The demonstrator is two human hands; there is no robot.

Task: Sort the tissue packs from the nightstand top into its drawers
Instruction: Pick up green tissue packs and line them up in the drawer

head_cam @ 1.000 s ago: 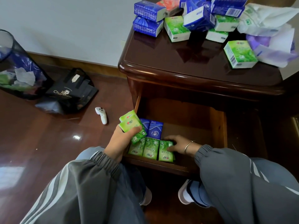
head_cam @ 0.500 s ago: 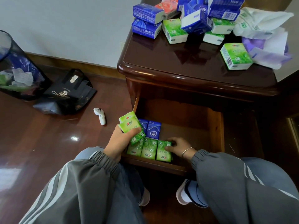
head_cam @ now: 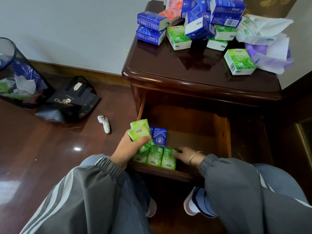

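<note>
Waste bin (head_cam: 18,76): dark mesh, at the 9 o'clock edge of the view, crumpled paper and wrappers showing through its side.
Black bag (head_cam: 70,102): slumped on the wooden floor just beside the bin, toward 3 o'clock of it, gold lettering on its face.
White controller (head_cam: 104,124): lying alone on the floor between the bag and the nightstand.
Left hand (head_cam: 130,149): at the drawer's left front corner, fingers curled tight around a small stack of green pocket packs (head_cam: 140,131), their top ends sticking up toward 12 o'clock.
Drawer (head_cam: 221,141): pulled out under the top, its right half bare wood.
Row in drawer (head_cam: 154,157): three green pocket packs side by side along the front wall, at 6 o'clock of the drawer floor.
Blue pocket packs (head_cam: 159,136): directly behind that row, at 12 o'clock of it, partly hidden by the held stack.
Right hand (head_cam: 185,153): low inside the drawer, fingers loosely spread and holding nothing, tips touching the rightmost green pack; a thin bangle at the wrist.
Nightstand (head_cam: 194,76): dark glossy wood, its front half clear.
Tissue pile (head_cam: 195,26): blue, green and one pink pack heaped at 12 o'clock of the top.
Lone green pack (head_cam: 239,62): at 3 o'clock of the top, touching loose white and purple wrappers (head_cam: 266,48).
</note>
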